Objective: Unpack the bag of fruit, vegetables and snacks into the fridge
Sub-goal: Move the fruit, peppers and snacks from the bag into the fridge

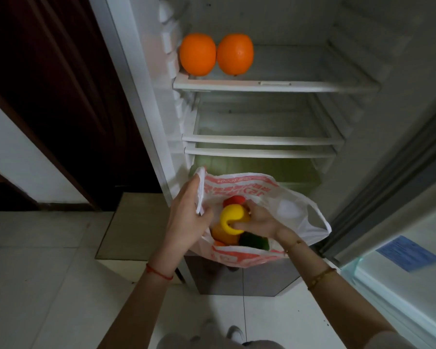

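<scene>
Two oranges, the left orange (197, 54) and the right orange (235, 54), sit touching each other at the 9 o'clock end of the top shelf (275, 86) of the open fridge (363, 71); the lower shelves (262, 140) look bare, so the unpacking seems to be in its early part; the plastic bag (249, 190), white with red print, hangs in front of the fridge's lowest part, toward 6 o'clock of the shelves; the left hand (186, 215) is closed around the bag's rim at its 9 o'clock side, pinching the plastic and holding the mouth wide; the right hand (258, 220) is down inside the bag from the 3 o'clock side, its fingers curled round a yellow fruit (233, 219), thumb pressed on the near face; whether the fruit is already lifted clear of the pile I cannot tell; around it lie a red piece (233, 200) at 12 o'clock, an orange-yellow piece (224, 235) at 7 o'clock and a dark green vegetable (253, 241) at 5 o'clock; the step in hand looks like drawing out the next item; the next move would call for raising the yellow fruit through the bag's mouth without snagging the plastic, then carrying it up toward 12 o'clock to a free spot on a shelf, while the left hand keeps the bag steady so the rest does not spill.
</scene>
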A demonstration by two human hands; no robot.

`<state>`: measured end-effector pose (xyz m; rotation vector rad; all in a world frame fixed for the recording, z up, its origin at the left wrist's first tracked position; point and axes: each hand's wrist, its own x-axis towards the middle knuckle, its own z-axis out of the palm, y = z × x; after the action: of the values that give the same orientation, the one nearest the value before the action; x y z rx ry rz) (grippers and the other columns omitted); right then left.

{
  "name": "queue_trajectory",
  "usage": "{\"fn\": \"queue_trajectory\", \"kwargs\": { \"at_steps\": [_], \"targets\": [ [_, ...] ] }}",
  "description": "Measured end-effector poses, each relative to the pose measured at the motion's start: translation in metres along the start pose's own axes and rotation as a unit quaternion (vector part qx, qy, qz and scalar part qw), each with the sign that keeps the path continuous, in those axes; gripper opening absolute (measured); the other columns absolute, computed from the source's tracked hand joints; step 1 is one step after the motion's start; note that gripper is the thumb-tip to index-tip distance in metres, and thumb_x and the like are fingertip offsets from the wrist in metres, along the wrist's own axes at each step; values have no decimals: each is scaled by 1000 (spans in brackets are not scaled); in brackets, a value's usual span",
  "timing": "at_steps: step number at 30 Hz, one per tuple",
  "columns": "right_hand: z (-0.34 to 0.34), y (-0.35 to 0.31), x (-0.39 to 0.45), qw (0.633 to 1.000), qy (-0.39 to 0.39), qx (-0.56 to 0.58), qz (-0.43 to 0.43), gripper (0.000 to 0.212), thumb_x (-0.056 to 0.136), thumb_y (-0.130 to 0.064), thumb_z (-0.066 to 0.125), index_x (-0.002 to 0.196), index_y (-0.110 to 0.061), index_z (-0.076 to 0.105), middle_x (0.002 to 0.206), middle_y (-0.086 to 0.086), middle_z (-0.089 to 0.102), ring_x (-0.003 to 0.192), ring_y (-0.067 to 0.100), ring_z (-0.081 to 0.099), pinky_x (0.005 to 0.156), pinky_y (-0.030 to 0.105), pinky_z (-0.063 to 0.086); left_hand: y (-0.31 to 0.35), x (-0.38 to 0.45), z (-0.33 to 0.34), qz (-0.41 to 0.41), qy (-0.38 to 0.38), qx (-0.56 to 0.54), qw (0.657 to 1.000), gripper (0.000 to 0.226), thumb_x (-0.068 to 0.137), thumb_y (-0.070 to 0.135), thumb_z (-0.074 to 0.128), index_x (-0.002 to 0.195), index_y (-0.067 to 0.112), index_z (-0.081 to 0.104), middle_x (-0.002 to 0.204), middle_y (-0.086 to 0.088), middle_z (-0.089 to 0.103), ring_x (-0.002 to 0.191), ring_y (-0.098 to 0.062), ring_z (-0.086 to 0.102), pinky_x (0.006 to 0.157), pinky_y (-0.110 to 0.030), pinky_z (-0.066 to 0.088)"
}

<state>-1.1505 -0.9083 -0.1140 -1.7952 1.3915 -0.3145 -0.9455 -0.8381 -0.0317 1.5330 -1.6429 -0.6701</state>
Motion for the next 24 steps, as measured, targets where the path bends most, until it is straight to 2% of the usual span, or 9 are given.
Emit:
{"fn": "queue_trajectory", "kwargs": {
  "at_steps": [4, 6, 7, 8, 12, 15, 17, 20, 24],
  "targets": [
    [-19, -20, -8, 986, 27, 163, -2, 53, 85, -35, 72, 131, -37, 46, 122, -8, 54, 106, 9, 55, 89, 28, 53, -4, 7, 1, 5, 4, 14, 1000, 82, 86, 6, 65, 154, 31, 27, 141, 2, 56, 126, -14, 56, 92, -10, 47],
    [-30, -30, -11, 977, 54, 208, -13, 59, 78, -43, 75, 130, -35, 49, 123, -4, 57, 108, 14, 59, 92, 39, 57, -6, 11, 2, 6, 2, 18, 1000, 83, 85, 7, 65, 154, 33, 26, 142, 1, 55, 120, -26, 61, 95, -35, 56],
    [-37, -37, -14, 974, 66, 217, -19, 69, 70, -49, 76, 131, -32, 49, 123, -2, 58, 110, 17, 60, 93, 43, 56, -6, 12, 2, 3, 1, 20, 1000, 83, 85, 8, 65, 154, 34, 26, 143, 1, 54, 114, -33, 64, 91, -45, 58],
    [-45, -44, -16, 970, 78, 229, -30, 77, 64, -53, 77, 131, -29, 49, 123, 0, 58, 111, 20, 61, 93, 45, 56, -6, 14, 2, 0, 0, 21, 1000, 83, 85, 8, 65, 154, 34, 26, 144, 2, 53, 108, -38, 65, 87, -49, 59],
    [-83, -81, -28, 948, 160, 243, -125, 72, 69, -37, 84, 131, -24, 50, 125, 1, 56, 112, 21, 61, 90, 34, 56, -4, 24, 4, -10, -1, 28, 1000, 79, 86, 11, 67, 154, 26, 29, 144, 0, 55, 120, -28, 61, 98, -42, 53],
    [-117, -112, -30, 915, 245, 234, -217, 67, 76, -22, 82, 133, -22, 47, 132, 0, 52, 116, 17, 58, 90, 26, 54, -3, 33, 5, -14, -14, 9, 1000, 76, 86, 14, 67, 151, 29, 31, 142, -1, 57, 122, -30, 60, 97, -46, 54],
    [-139, -128, -24, 891, 300, 214, -264, 70, 78, -21, 81, 136, -18, 43, 138, 2, 47, 121, 18, 55, 91, 28, 55, 2, 39, 6, -15, -21, -6, 1000, 79, 86, 16, 67, 152, 35, 29, 142, -1, 56, 116, -35, 63, 91, -47, 57],
    [-169, -144, -9, 863, 357, 183, -306, 75, 80, -20, 79, 141, -15, 36, 142, 1, 41, 125, 22, 51, 85, 39, 59, 6, 48, 9, -16, -30, -17, 999, 81, 85, 18, 68, 153, 36, 28, 140, -4, 56, 111, -32, 65, 85, -46, 60],
    [-206, -157, 17, 859, 390, 169, -286, 79, 79, -15, 78, 143, -17, 32, 137, 0, 42, 119, 20, 55, 88, 41, 58, 4, 60, 12, -19, -40, -9, 999, 86, 87, 13, 66, 155, 40, 21, 151, 5, 44, 122, -34, 60, 89, -50, 58]
  ]
}}
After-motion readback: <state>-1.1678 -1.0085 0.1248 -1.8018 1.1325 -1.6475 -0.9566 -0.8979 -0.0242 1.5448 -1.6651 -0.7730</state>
